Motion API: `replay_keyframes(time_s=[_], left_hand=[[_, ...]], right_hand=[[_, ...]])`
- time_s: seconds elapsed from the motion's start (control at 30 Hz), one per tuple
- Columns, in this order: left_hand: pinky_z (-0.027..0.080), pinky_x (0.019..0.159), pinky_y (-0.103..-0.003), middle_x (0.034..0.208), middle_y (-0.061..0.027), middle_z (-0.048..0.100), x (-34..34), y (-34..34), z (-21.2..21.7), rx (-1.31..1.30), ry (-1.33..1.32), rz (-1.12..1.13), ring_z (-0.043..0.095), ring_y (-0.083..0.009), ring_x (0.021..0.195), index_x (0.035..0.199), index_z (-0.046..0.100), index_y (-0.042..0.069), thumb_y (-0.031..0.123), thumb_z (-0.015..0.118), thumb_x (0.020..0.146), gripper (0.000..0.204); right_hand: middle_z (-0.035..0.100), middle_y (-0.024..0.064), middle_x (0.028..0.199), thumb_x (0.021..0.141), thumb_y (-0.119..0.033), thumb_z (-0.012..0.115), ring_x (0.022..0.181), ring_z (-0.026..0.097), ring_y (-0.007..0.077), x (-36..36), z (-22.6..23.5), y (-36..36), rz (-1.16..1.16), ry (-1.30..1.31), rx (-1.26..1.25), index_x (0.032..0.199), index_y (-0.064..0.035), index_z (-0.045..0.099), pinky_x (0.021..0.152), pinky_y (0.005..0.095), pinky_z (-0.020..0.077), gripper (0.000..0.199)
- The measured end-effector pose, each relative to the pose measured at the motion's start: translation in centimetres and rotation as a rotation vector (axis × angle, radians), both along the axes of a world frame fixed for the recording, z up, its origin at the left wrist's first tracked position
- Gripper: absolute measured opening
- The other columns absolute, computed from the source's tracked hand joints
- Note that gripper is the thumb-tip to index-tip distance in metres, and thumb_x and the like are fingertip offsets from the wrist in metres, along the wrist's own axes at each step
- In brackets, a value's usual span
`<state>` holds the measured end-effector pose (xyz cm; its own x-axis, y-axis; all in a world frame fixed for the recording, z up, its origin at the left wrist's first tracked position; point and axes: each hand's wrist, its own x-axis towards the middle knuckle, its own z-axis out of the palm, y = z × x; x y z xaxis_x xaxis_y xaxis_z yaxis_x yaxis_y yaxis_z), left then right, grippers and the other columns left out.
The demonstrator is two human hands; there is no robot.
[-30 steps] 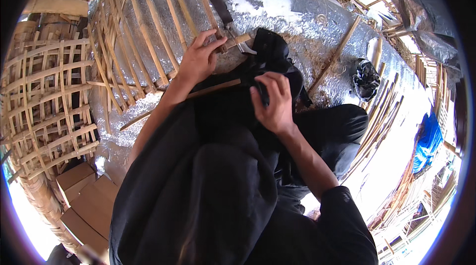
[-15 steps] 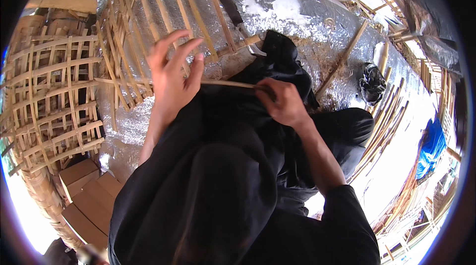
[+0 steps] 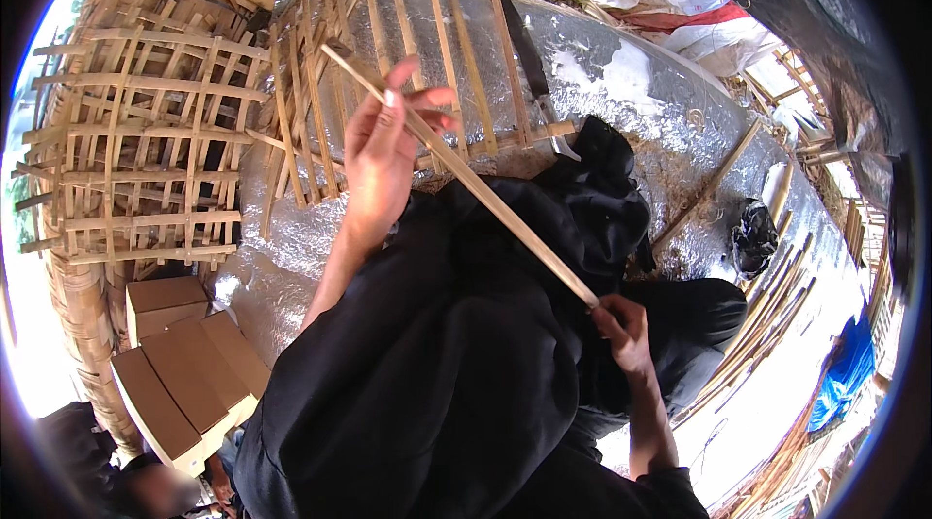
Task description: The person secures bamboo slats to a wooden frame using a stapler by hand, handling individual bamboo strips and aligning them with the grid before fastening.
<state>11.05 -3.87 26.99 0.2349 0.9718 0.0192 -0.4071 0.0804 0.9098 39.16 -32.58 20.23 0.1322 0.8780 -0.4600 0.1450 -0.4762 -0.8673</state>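
A long, pale bamboo strip (image 3: 505,213) slants across my lap from upper left to lower right. My right hand (image 3: 626,334) is closed on its lower end, beside my right knee. Toward the upper end, my left hand (image 3: 381,155) has the strip between thumb and fingers; the fingers are partly stretched and the hold looks loose. Beyond my lap, a rack of several parallel bamboo slats (image 3: 456,63) lies on a silvery sheet (image 3: 621,43). Next to the slats rests a long dark tool (image 3: 527,48) with a curved metal end.
An open bamboo lattice (image 3: 146,145) stands at left against a large woven basket. Below it are brown cardboard boxes (image 3: 189,373). Bundled bamboo sticks (image 3: 757,325), a crumpled black bag (image 3: 753,237) and blue plastic (image 3: 843,373) lie at right. Part of another person shows at lower left.
The strip has swung from nearly level to a steep slant. My right hand moved down and right; my left hand, open before, now has the strip between its fingers. The view has shifted.
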Motion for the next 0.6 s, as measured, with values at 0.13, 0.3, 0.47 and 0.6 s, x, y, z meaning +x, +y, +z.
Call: replay_keyframes(time_s=[0.13, 0.3, 0.47, 0.6], left_hand=[[0.058, 0.078, -0.038, 0.1, -0.0139, 0.074, -0.1, -1.5, 1.1, -0.027, 0.029, -0.04, 0.072, -0.0216, 0.087, 0.143, 0.057, 0.0, 0.029, 0.06, 0.109, 0.045], [0.055, 0.069, -0.032, 0.092, -0.0107, 0.073, -0.6, -2.1, 0.7, -0.015, 0.141, 0.034, 0.069, -0.0167, 0.079, 0.131, 0.065, 0.0, 0.031, 0.074, 0.101, 0.044], [0.051, 0.064, -0.028, 0.086, -0.007, 0.073, 1.3, -2.7, 0.8, 0.025, 0.173, 0.129, 0.068, -0.0126, 0.077, 0.117, 0.071, 0.0, 0.027, 0.076, 0.1, 0.033], [0.052, 0.064, -0.029, 0.089, -0.005, 0.073, 2.7, -2.8, 0.7, 0.007, 0.298, 0.289, 0.068, -0.0127, 0.077, 0.112, 0.072, 0.002, 0.025, 0.077, 0.099, 0.027]], right_hand=[[0.068, 0.0071, 0.074, 0.101, -0.021, 0.067, 0.07, 0.062, 0.0115, -0.7, 0.6, -2.1, 0.063, 0.0, -0.041, 0.095, 0.0048, 0.072, 0.063, 0.0296, 0.0464, 0.027], [0.07, 0.007, 0.079, 0.105, -0.023, 0.063, 0.07, 0.064, 0.0135, -1.6, 1.4, -2.9, -0.022, 0.089, 0.001, 0.101, 0.0044, 0.071, 0.065, 0.0304, 0.0502, 0.029], [0.071, 0.0066, 0.085, 0.105, -0.02, 0.062, 0.072, 0.065, 0.0123, 0.4, -0.5, -3.9, -0.118, 0.236, -0.112, 0.108, 0.0035, 0.069, 0.066, 0.0283, 0.0515, 0.024], [0.071, 0.0121, 0.087, 0.101, -0.013, 0.066, 0.074, 0.066, 0.0162, 2.5, 2.0, -3.9, -0.202, 0.273, -0.046, 0.117, 0.0046, 0.066, 0.069, 0.0311, 0.053, 0.024]])
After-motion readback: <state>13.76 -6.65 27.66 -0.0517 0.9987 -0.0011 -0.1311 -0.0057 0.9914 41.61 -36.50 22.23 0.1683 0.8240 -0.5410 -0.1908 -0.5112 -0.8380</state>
